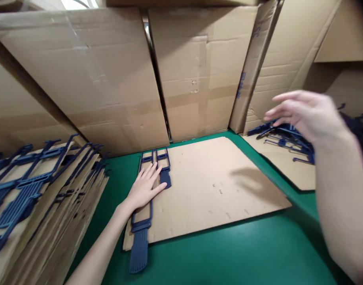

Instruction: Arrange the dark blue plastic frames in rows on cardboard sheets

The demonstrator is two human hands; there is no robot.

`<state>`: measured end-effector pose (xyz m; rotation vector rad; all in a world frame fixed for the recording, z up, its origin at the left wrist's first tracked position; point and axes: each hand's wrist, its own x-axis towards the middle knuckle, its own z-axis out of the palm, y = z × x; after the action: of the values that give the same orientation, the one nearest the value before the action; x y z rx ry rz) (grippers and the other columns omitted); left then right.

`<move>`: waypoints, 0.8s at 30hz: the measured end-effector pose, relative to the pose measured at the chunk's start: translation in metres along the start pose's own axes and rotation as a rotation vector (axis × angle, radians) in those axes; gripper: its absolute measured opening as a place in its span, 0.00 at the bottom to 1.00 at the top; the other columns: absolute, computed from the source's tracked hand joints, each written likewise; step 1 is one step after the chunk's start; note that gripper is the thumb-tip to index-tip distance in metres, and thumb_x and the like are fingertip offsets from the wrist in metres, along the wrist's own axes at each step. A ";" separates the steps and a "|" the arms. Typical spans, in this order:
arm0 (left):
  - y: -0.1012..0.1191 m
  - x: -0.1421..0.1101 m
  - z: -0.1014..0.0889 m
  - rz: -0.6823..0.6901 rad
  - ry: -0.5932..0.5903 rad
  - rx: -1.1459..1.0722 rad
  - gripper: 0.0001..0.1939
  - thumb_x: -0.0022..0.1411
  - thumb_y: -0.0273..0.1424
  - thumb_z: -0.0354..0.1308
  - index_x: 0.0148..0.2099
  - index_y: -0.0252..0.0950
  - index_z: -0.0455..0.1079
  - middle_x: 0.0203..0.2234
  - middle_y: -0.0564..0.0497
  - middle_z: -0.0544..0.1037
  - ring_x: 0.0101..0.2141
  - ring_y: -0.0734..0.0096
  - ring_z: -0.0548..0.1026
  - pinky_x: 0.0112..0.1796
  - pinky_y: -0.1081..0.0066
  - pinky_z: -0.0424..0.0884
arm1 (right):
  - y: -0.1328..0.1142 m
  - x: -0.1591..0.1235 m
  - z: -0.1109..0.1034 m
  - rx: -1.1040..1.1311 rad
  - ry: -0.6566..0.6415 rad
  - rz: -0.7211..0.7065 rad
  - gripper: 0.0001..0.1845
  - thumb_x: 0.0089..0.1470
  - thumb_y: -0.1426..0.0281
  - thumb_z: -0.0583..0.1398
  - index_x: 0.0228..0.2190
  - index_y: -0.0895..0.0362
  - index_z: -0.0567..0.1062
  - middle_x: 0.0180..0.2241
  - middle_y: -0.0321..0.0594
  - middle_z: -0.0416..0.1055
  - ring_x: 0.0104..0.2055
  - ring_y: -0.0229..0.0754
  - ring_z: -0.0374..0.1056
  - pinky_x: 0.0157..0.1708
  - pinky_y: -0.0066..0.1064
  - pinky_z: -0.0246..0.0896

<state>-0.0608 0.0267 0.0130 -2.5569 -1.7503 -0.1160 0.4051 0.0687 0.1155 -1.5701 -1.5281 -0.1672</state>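
The person's left hand (146,186), at the left side of the cardboard sheet (202,198), was bare, with slim, gently tapering fingers, a slender thumb and a smooth back. The left forearm (103,245), to the left of the sheet, was bare too, slim and smooth in outline, narrowing at the wrist. To the right of the sheet, the right hand (309,113) was likewise bare, its fingers slender and its back smoothly rounded. The right forearm (343,190), also beyond the sheet's right side, was uncovered and looked much broader, with a softly blurred outline. The fingernails were too small and soft to make out
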 end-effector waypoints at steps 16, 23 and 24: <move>-0.017 0.002 0.009 0.080 0.104 0.082 0.35 0.62 0.48 0.47 0.67 0.47 0.40 0.65 0.51 0.45 0.62 0.55 0.49 0.59 0.50 0.49 | 0.117 0.005 0.119 -0.517 -0.244 0.272 0.29 0.56 0.55 0.50 0.56 0.55 0.64 0.46 0.50 0.71 0.58 0.55 0.53 0.56 0.56 0.29; -0.018 0.004 0.009 0.101 0.102 0.119 0.37 0.63 0.46 0.48 0.68 0.48 0.35 0.65 0.50 0.44 0.62 0.54 0.48 0.58 0.48 0.51 | 0.124 0.015 0.116 -0.365 -0.130 0.349 0.25 0.54 0.62 0.51 0.50 0.60 0.70 0.50 0.52 0.67 0.56 0.52 0.58 0.57 0.47 0.41; -0.018 0.004 0.009 0.100 0.102 0.120 0.37 0.63 0.46 0.48 0.68 0.48 0.35 0.65 0.50 0.44 0.62 0.55 0.48 0.58 0.48 0.51 | 0.122 0.018 0.111 -0.359 -0.105 0.356 0.25 0.56 0.61 0.49 0.51 0.60 0.69 0.51 0.52 0.67 0.54 0.51 0.61 0.55 0.44 0.46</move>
<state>-0.0761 0.0375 0.0046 -2.4999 -1.5429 -0.1303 0.4599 0.1774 0.0023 -2.1397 -1.3187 -0.1645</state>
